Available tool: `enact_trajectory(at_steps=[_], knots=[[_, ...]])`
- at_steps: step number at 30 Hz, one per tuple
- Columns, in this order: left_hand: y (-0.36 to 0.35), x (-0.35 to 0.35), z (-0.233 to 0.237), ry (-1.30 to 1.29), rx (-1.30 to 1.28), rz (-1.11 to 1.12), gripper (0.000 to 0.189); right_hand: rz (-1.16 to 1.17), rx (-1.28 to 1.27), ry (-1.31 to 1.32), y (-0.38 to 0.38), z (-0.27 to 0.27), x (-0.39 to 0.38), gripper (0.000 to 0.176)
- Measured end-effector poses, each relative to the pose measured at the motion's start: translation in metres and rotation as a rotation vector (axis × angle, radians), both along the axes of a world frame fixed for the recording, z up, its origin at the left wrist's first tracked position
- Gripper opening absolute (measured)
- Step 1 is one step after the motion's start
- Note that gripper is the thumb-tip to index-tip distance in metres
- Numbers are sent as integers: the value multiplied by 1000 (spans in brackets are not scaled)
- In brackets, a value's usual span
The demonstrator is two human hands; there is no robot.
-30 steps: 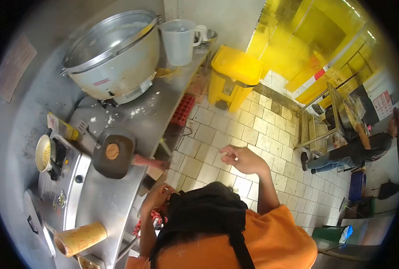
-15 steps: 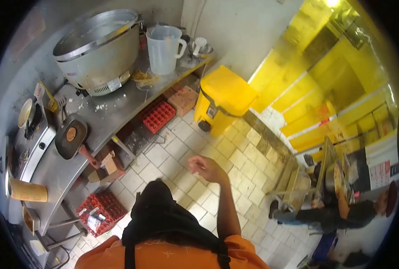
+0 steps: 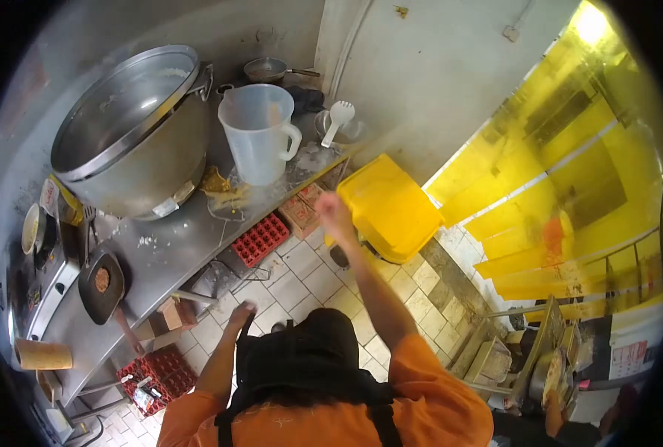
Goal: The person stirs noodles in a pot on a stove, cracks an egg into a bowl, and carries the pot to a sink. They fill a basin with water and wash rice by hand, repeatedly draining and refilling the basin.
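My right hand (image 3: 335,212) reaches forward, just left of the lid of a yellow bin (image 3: 395,208), as seen from above. It is blurred, its fingers cannot be made out, and no object shows in it. Low beside my body, my left hand (image 3: 242,316) hangs over the tiled floor with its fingers mostly hidden. Beyond my right hand, on the steel counter (image 3: 175,257), stand a clear plastic measuring jug (image 3: 257,141) and a white serving paddle (image 3: 339,121) by a metal bowl. A big rice cooker (image 3: 145,141) is open to the left, with rice stuck inside.
A square pan (image 3: 102,290) with a browned patty lies near the counter's edge, its handle sticking out. Red crates (image 3: 156,380) and cardboard boxes sit underneath. Yellow strip curtains (image 3: 540,216) hang on the right. Another person's hand (image 3: 553,417) is at a shelf lower right.
My view has shifted toward the counter's far end. My right hand has moved forward to beside the yellow bin, and my left hand has come into view.
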State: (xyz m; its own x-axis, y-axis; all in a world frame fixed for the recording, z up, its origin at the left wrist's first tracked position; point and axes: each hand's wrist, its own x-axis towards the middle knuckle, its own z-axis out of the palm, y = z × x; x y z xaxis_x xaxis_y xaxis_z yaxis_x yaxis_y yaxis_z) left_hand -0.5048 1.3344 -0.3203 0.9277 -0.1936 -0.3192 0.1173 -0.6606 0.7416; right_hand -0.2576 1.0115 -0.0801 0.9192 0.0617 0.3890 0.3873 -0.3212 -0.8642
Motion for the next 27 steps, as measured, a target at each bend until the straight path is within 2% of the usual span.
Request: enact_trajectory(at_steps=[1,2,3,4,5,6,7,9,11,12,14,15,17,18,19,21,22,23,24,25,26,27], knots=[[-38,48,70,22,133,2,39,-206,-68,-118,1,21,47,11],[-64,87,109,-32,-156,-15,33,-305,-174,-181,-1,31,99,16],[-90,125,148,176,-242,14,30,-405,-350,-173,-2,39,147,21],[-109,157,144,101,-494,-35,29,-499,-528,-165,-1,42,185,27],[-131,185,180,98,-464,-34,29,-472,-522,-167,1,37,216,27],[-154,208,218,95,-435,-27,30,-570,-632,-51,6,25,246,33],[-170,229,225,118,-517,-5,31,-506,-562,72,5,13,264,37],[-192,276,234,140,-574,35,32,-408,-428,324,4,-7,302,58],[-224,326,233,138,-848,286,38,-425,-481,192,-12,13,283,60],[-240,353,244,133,-851,304,38,-438,-403,105,-24,11,272,56],[-267,407,277,114,-761,733,40,-405,-225,-5,-59,14,259,47],[-280,434,285,116,-762,762,40,-364,-126,-12,-84,23,256,43],[-295,464,287,195,-839,928,41,-251,193,207,-130,42,251,39],[-299,472,282,223,-860,987,41,-278,59,214,-154,48,250,38],[-302,479,268,54,-628,979,41,-311,-75,214,-175,50,254,36],[-302,485,222,-92,-399,944,41,-315,-165,257,-200,24,272,38],[-285,475,180,-236,-316,714,40,-309,-256,297,-210,9,277,40],[-283,456,195,-214,-438,671,40,-310,-274,315,-212,-2,277,40],[-281,435,212,-185,-559,630,39,-222,-268,223,-203,-10,284,39],[-280,412,279,-2,-874,766,40,-128,-252,125,-188,-16,293,39],[-278,399,285,-8,-870,783,40,-110,-249,126,-172,-20,302,39],[-277,386,288,87,-903,825,40,-41,-2,382,-156,-24,309,40]])
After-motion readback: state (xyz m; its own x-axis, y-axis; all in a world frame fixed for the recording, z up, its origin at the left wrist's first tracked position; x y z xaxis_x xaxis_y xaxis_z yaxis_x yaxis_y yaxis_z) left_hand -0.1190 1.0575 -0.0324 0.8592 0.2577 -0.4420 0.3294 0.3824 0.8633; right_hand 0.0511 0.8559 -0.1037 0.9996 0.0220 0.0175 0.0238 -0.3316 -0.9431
